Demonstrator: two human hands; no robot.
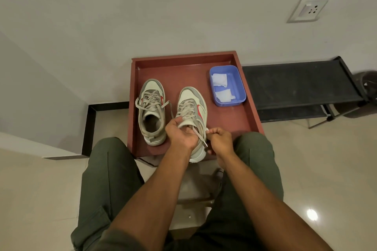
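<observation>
Two worn grey-and-white sneakers with red side marks stand on a reddish-brown tray [246,112]. The left sneaker [152,111] stands alone with its laces loose. My left hand [180,133] grips the tongue and collar of the right sneaker [192,106], whose heel juts over the tray's near edge. My right hand [221,138] pinches the end of that shoe's lace [201,137] just right of the heel.
A blue plastic tub [241,89] holding white cloths or wipes sits at the tray's right back. A black low rack [302,85] stands against the wall to the right. My knees in green trousers flank the tray; a wall socket [308,9] is up right.
</observation>
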